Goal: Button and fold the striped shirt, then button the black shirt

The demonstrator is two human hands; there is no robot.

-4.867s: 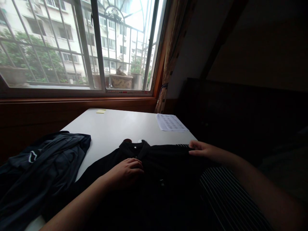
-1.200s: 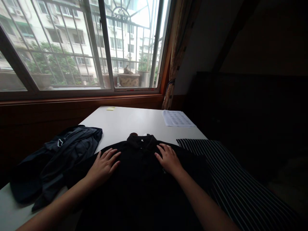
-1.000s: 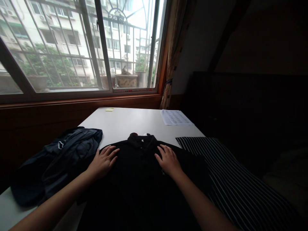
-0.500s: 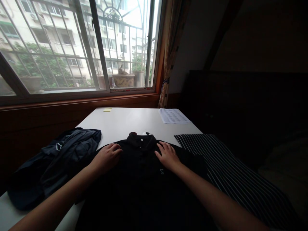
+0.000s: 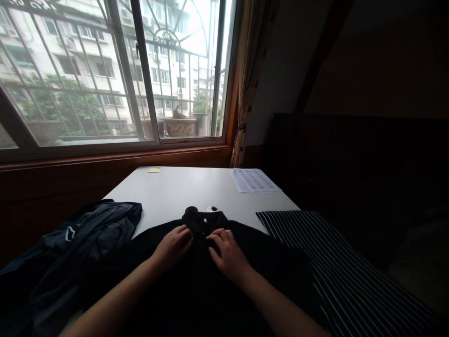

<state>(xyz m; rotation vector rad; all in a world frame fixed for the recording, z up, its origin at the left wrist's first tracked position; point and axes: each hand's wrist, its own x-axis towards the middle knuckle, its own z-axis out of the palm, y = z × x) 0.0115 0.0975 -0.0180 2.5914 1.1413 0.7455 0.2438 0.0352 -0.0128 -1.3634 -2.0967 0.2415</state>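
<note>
A black polo shirt [image 5: 196, 290] lies front side up before me, its collar [image 5: 191, 221] pointing to the far side. My left hand [image 5: 175, 244] is on the chest just below the left half of the collar, fingers loosely bent and slightly apart, its thumb hard to make out. Across the button placket, my right hand [image 5: 228, 252] rests below the right half of the collar. Its thumb stands apart from the bent fingers, and nothing is visible between them. Dark cloth hides exactly where the fingertips touch.
On the white table [image 5: 182, 187], a dark crumpled garment [image 5: 105, 229] lies left and a black-and-white striped cloth [image 5: 315, 243] right. Beyond the collar are a dark round object [image 5: 191, 209] and a white one [image 5: 213, 208]. Printed papers [image 5: 254, 180] and a yellow note [image 5: 154, 170] lie farther back.
Both hands have moved inward from the shirt's shoulders to either side of the placket. The view has tilted up slightly, so the table and clothes sit lower.
</note>
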